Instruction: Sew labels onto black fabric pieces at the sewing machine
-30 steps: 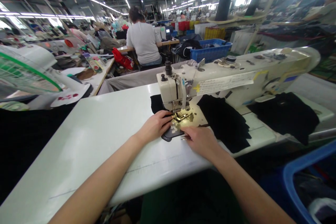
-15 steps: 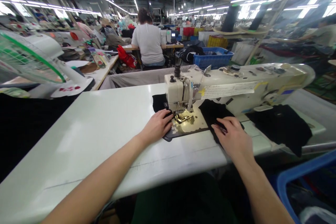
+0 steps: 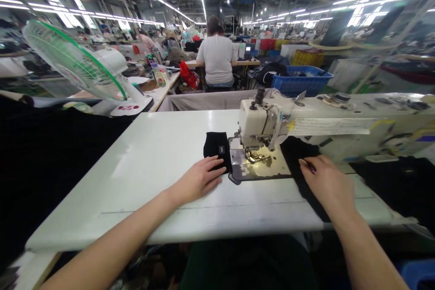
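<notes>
On the white sewing table, my left hand (image 3: 200,176) lies flat with its fingers stretched over a small black fabric piece (image 3: 214,142). That piece bears a small grey label and sits just left of the metal needle plate (image 3: 238,156). Above the plate stands the sewing machine (image 3: 258,122), with no fabric under its presser foot (image 3: 257,157). To the right, the closed fingers of my right hand (image 3: 328,183) hold a small dark tool (image 3: 310,166), mostly hidden by the fingers. The hand rests over another black fabric piece (image 3: 295,149).
More black fabric (image 3: 401,181) lies at the right. A green-rimmed fan (image 3: 78,61) stands at the left. Beyond the table are a blue basket (image 3: 302,82) and a seated person in a white shirt (image 3: 217,59). Dark cloth (image 3: 64,154) lies along the left edge.
My left hand has drawn the small black piece leftward, away from the presser foot, and its label now shows. My right hand stays by the right-hand fabric. The view has turned left.
</notes>
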`<state>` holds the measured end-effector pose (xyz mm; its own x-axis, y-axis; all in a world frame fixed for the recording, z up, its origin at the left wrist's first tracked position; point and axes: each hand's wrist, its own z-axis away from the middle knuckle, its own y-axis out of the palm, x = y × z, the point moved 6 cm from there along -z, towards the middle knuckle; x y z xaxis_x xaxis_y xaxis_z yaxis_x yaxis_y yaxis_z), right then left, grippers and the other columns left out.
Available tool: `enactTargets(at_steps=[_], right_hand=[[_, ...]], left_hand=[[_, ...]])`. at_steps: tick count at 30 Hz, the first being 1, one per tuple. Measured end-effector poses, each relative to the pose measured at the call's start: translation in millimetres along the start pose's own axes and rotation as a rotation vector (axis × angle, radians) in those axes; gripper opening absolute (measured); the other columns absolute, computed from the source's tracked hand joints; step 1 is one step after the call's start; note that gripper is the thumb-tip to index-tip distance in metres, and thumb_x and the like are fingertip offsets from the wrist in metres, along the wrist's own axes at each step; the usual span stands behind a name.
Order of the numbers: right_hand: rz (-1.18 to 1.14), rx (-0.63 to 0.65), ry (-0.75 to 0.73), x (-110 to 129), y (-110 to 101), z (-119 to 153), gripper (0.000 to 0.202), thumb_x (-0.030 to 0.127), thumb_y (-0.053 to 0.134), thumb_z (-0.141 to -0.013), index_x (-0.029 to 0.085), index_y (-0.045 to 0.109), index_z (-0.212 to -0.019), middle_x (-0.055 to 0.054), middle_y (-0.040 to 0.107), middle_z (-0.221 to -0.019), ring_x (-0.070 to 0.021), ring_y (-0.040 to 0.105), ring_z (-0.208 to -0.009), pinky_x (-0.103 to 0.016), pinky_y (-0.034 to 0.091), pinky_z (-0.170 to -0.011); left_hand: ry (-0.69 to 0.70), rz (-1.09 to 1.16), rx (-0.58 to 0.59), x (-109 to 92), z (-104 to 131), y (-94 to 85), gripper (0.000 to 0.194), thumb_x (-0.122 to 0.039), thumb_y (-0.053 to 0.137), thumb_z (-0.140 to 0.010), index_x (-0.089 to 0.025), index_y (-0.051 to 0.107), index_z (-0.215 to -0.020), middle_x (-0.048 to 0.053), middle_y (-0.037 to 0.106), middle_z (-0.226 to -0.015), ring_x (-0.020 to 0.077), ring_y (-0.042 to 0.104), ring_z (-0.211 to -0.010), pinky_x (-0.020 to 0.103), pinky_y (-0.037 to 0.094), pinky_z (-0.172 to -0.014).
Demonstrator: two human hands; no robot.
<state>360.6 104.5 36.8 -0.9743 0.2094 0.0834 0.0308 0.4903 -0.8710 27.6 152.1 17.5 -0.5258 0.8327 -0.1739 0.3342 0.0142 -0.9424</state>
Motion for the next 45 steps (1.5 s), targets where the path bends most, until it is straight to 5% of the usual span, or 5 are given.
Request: enactTargets(at_steps=[17, 21, 29, 37, 45], right_hand=[[-0.497, 0.003, -0.104, 22.6, -76.7, 44.0, 0.032, 0.047, 0.053, -0.093, 0.029, 0.073, -0.109, -0.005, 0.077, -0.092, -0.0208, 0.069, -0.066, -0.034, 0.052, -0.064], [-0.807, 0.238, -0.230, 58.0, -74.4, 65.4, 0.017, 0.046, 0.066, -0.086, 0.030, 0.073, -0.087, -0.001, 0.075, -0.087, -0.0164, 0.064, -0.057, -0.027, 0.051, -0.054], [-0.878, 0.683, -0.157, 90.1, -45.2, 95.1, 0.013, 0.038, 0.066, -0.082, 0.027, 0.067, -0.075, 0.005, 0.055, -0.059, -0.0133, 0.054, -0.051, -0.022, 0.044, -0.048], [-1.120, 0.850, 0.332, 74.6, 0.0, 117.9, 0.041, 0.052, 0.069, -0.077, 0.024, 0.062, -0.106, -0.001, 0.073, -0.081, -0.0209, 0.070, -0.075, -0.030, 0.055, -0.068], [-1.102, 0.864, 0.316, 72.4, -4.7, 115.0, 0.033, 0.052, 0.063, -0.078, 0.020, 0.070, -0.084, -0.005, 0.076, -0.076, -0.0229, 0.070, -0.074, -0.033, 0.054, -0.070]], left_hand=[[-0.223, 0.058, -0.060, 34.0, 25.7, -28.8, 0.035, -0.042, 0.052, -0.098, -0.019, 0.075, -0.111, 0.015, 0.067, -0.129, 0.0333, 0.058, -0.126, 0.058, 0.045, -0.108], [-0.567, 0.595, -0.165, 15.0, 22.3, -28.6, 0.053, -0.054, 0.040, -0.100, -0.016, 0.075, -0.089, 0.014, 0.073, -0.105, 0.0271, 0.068, -0.102, 0.048, 0.053, -0.095], [-0.761, 1.860, 0.152, -68.4, 5.6, 22.1, 0.071, -0.073, 0.067, -0.076, -0.013, 0.071, -0.114, 0.014, 0.073, -0.112, 0.0250, 0.068, -0.100, 0.036, 0.049, -0.092], [-0.783, 1.608, 0.080, -46.8, -8.1, 23.7, 0.039, -0.040, 0.088, -0.066, -0.015, 0.077, -0.093, 0.005, 0.077, -0.091, 0.0165, 0.069, -0.081, 0.029, 0.051, -0.085], [-0.853, 1.372, -0.005, 11.1, -14.4, 9.5, 0.030, -0.042, 0.084, -0.070, -0.016, 0.071, -0.079, 0.001, 0.071, -0.076, 0.0139, 0.063, -0.070, 0.027, 0.049, -0.072]])
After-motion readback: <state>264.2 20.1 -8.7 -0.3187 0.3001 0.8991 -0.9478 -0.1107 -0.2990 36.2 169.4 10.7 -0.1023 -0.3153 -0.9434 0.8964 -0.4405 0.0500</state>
